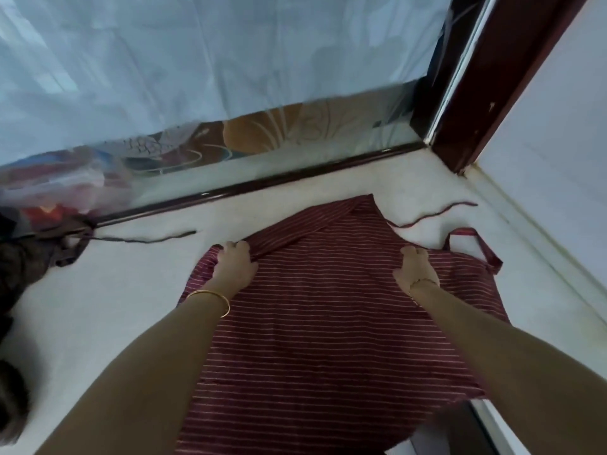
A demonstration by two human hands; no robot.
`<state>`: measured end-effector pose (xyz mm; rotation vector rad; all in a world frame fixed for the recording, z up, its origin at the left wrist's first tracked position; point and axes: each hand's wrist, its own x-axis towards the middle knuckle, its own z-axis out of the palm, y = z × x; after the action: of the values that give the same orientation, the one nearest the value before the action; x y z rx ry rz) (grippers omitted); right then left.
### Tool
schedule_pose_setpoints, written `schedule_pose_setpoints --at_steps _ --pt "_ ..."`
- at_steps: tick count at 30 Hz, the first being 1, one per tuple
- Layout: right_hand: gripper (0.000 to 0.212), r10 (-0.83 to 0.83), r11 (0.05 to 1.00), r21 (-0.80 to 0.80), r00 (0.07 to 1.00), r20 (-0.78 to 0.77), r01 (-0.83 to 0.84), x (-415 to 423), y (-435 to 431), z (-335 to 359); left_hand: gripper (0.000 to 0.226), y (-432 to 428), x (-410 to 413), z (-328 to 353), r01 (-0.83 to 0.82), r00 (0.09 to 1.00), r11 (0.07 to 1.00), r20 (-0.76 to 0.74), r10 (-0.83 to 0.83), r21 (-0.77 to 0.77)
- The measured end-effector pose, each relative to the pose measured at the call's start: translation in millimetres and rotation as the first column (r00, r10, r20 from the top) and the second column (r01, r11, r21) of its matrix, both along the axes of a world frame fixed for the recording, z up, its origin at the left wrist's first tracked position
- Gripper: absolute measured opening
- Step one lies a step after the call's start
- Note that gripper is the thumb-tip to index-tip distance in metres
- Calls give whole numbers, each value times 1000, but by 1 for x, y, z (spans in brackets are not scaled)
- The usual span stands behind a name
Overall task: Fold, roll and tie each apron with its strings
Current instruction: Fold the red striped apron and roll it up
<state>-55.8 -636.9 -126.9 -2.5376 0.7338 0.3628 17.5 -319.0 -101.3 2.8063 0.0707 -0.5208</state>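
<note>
On the white ledge (138, 290) below the curtained glass (197, 77), the striped apron (322, 323) lay spread flat, directly ahead of and under both forearms. Its near edge ran out of view toward the person.

Neck loop (473, 239) lay at the right end, just beyond the right hand. One waist string (437, 215) trailed off the far right corner. From this I judged the bib to be at the right, so the long axis ran left to right across the body.

Left hand (235, 264): fingers curled onto the cloth at the left end of a diagonal fold on the far side, gripping a gather of fabric. Right hand (415, 267): fingers curled over the far edge near the bib, holding cloth. Neither thumb's contact with the cloth could be seen.

Both hands sat on the same far line, well apart and about equally far out. The fabric lay between and nearer than them, so any fold would come toward the body.

A dark apron (26, 261) lay bunched at far left, untouched and nearer the left hand.
</note>
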Motion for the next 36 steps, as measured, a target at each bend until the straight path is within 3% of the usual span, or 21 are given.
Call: schedule_pose_setpoints --at_steps 4,7,11,16,19,21,23,26,27,29,31,34,36 --pt "51 -82 997 4 993 -87 82 2 -13 -14 31 -15 4 -22 223 975 965 -23 -222 136" --pt "59 -89 996 -38 988 -130 84 11 -23 -27 33 -21 15 -37 365 931 893 -89 -355 262" --pt "66 34 991 -124 990 -136 -51 33 -36 -43 43 -19 43 -45 363 931 880 -161 -328 307" --pt "67 54 987 -144 993 -101 -68 63 -29 -60 30 -6 79 -38 354 935 879 -92 -343 318" --pt "46 -55 976 -213 998 -7 52 74 -20 -64 26 2 98 -25 339 941 869 -130 -313 361" --pt "28 -45 972 -232 999 4 44 82 -18 -60 21 6 110 -15 340 940 826 -184 -287 450" --pt "23 32 959 -282 999 3 -30 96 -17 -52 21 9 121 -7 223 974 822 -99 -202 523" --pt "29 61 956 -294 985 160 -12 127 -15 -36 44 4 128 -4 -46 986 898 163 -29 438" --pt "37 52 964 -267 977 208 5 137 -13 -31 53 2 125 -4 -96 972 906 237 -5 411" --pt "64 54 972 -234 979 198 -7 149 -6 -23 60 0 116 -14 -45 947 893 304 -105 448" --pt "81 128 958 -271 986 104 -96 145 4 -22 65 -3 101 -30 130 940 869 220 -262 478" --pt "59 284 893 -376 958 44 -248 119 26 -36 65 -17 74 -52 359 924 857 -13 -382 370" --pt "49 343 869 -379 939 -3 -319 97 42 -46 72 -25 59 -65 388 921 873 -174 -350 297"
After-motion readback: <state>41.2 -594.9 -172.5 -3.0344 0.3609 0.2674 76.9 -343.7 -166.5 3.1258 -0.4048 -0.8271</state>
